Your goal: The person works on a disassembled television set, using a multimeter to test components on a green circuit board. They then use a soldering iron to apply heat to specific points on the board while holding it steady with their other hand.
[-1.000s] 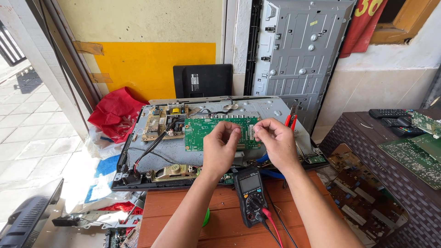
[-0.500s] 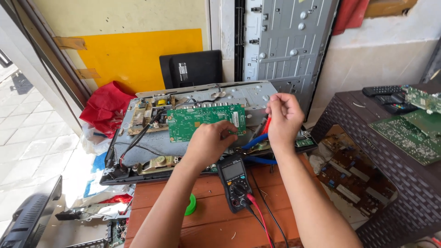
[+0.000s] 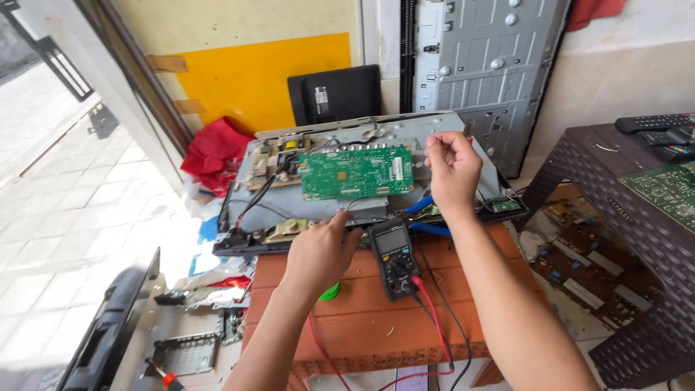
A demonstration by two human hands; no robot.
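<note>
My left hand (image 3: 321, 250) reaches to the near edge of an opened flat-screen chassis (image 3: 463, 148), fingertips curled where a black wire (image 3: 360, 202) loops down from the green circuit board (image 3: 356, 171). Whether the fingers grip anything is hidden. My right hand (image 3: 453, 165) hovers over the right side of the chassis, fingers pinched shut with nothing showing in them. A black multimeter (image 3: 392, 255) lies on the orange wooden table (image 3: 362, 326) between my forearms. Its red lead (image 3: 436, 327) and black lead (image 3: 455, 327) trail toward me.
A second metal back panel (image 3: 485, 65) leans on the wall behind. A dark wicker table (image 3: 615, 217) at right carries remotes (image 3: 655, 123) and another green board (image 3: 670, 190). Red cloth (image 3: 213, 148), a black bezel (image 3: 108, 326) and loose parts lie on the floor at left.
Both hands left the green board's lower edge. The left dropped to the chassis's near edge. The right lifted up and to the right, and my view shifted nearer.
</note>
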